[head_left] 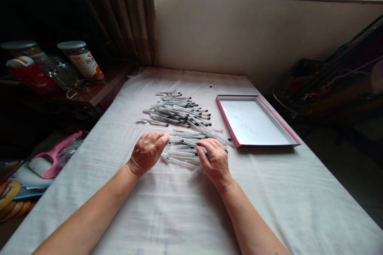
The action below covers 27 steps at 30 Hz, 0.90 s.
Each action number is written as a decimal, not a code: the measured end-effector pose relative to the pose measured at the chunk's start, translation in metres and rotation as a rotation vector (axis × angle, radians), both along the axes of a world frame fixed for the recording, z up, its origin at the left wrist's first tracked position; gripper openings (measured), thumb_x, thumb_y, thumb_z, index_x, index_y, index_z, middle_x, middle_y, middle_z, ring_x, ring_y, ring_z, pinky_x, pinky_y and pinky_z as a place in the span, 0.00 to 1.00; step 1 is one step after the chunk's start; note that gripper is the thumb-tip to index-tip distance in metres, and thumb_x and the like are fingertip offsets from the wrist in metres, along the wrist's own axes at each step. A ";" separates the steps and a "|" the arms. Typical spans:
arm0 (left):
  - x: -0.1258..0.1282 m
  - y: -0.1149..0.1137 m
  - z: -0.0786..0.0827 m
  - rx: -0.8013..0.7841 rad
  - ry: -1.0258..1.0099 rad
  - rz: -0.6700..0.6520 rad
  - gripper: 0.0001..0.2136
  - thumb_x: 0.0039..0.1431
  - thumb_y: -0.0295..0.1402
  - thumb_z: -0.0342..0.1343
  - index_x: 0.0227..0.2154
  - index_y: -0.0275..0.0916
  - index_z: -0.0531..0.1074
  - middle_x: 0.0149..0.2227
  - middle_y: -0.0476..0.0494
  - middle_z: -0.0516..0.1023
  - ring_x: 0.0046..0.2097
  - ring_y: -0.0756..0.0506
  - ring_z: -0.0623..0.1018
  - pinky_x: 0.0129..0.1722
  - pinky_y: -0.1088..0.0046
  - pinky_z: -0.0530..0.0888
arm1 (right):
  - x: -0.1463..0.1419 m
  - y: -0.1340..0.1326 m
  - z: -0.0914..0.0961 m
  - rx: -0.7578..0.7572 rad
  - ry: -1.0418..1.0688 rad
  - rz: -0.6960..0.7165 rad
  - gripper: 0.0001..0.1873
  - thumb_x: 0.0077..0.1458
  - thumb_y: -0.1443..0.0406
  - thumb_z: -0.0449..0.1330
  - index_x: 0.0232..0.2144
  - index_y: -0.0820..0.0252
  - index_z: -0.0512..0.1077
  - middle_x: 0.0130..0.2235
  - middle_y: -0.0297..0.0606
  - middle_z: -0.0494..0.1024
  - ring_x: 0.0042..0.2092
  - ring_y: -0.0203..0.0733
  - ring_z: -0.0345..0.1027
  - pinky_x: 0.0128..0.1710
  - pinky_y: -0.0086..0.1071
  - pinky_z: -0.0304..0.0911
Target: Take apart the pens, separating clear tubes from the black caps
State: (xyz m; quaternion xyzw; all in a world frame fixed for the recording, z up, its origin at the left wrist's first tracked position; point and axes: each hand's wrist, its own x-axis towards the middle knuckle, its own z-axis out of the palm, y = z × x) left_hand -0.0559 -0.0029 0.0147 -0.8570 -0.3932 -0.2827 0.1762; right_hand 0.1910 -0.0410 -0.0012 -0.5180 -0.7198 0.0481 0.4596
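My left hand (149,150) is closed at the left ends of the near group of pens (182,153), thumb against the curled fingers. What it pinches, if anything, is hidden. Over the right ends of the same group, my right hand (214,161) is bent, with a gap between thumb and forefinger. These pens are slim, with whitish clear barrels, and lie roughly crosswise between both hands. Just beyond them spreads a larger heap of pens (170,111), most with black ends pointing right. A few slanting pens bridge heap and near group.
A shallow pink-edged box tray (225,117) lies right of the pens on the white-clothed table (167,215). A small black piece (229,139) sits by its corner. Left of the table are a labelled jar (85,61), glasses (73,91) and a pink-handled item (55,163).
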 end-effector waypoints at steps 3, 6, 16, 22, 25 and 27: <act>0.012 -0.021 -0.008 -0.009 -0.054 -0.003 0.06 0.66 0.30 0.50 0.42 0.41 0.71 0.37 0.44 0.79 0.38 0.45 0.76 0.39 0.69 0.69 | -0.004 -0.003 0.003 -0.021 -0.010 0.058 0.10 0.62 0.61 0.56 0.37 0.55 0.77 0.37 0.40 0.81 0.41 0.45 0.72 0.45 0.41 0.64; 0.017 -0.026 -0.010 -0.014 -0.068 -0.014 0.06 0.66 0.30 0.50 0.42 0.41 0.71 0.37 0.44 0.80 0.38 0.45 0.76 0.40 0.69 0.70 | -0.008 -0.005 0.004 -0.030 -0.036 0.102 0.10 0.63 0.62 0.55 0.35 0.56 0.77 0.35 0.39 0.82 0.39 0.45 0.72 0.43 0.40 0.64; 0.018 -0.028 -0.011 -0.044 -0.097 -0.061 0.06 0.66 0.30 0.51 0.42 0.42 0.72 0.36 0.45 0.80 0.37 0.46 0.78 0.40 0.70 0.71 | -0.016 -0.007 0.005 -0.091 0.080 0.156 0.09 0.61 0.62 0.58 0.32 0.55 0.78 0.31 0.38 0.80 0.35 0.43 0.72 0.39 0.39 0.66; 0.019 -0.027 -0.008 -0.052 -0.154 -0.097 0.05 0.65 0.30 0.52 0.41 0.40 0.72 0.36 0.44 0.81 0.37 0.46 0.79 0.40 0.70 0.72 | -0.014 -0.006 0.008 -0.100 0.180 0.212 0.07 0.59 0.65 0.59 0.34 0.54 0.79 0.32 0.38 0.82 0.37 0.43 0.73 0.41 0.40 0.68; 0.019 -0.027 -0.008 -0.094 -0.141 -0.111 0.06 0.67 0.32 0.50 0.41 0.39 0.72 0.35 0.45 0.81 0.36 0.46 0.79 0.38 0.71 0.71 | -0.014 -0.006 0.010 -0.058 0.167 0.221 0.07 0.59 0.67 0.60 0.36 0.54 0.79 0.33 0.39 0.82 0.38 0.44 0.74 0.43 0.41 0.69; 0.017 -0.027 -0.008 -0.131 -0.119 -0.126 0.08 0.68 0.33 0.49 0.41 0.40 0.72 0.34 0.46 0.82 0.34 0.47 0.79 0.36 0.71 0.71 | -0.013 -0.006 0.010 -0.052 0.162 0.222 0.07 0.58 0.67 0.60 0.36 0.54 0.78 0.33 0.39 0.82 0.38 0.44 0.74 0.43 0.41 0.68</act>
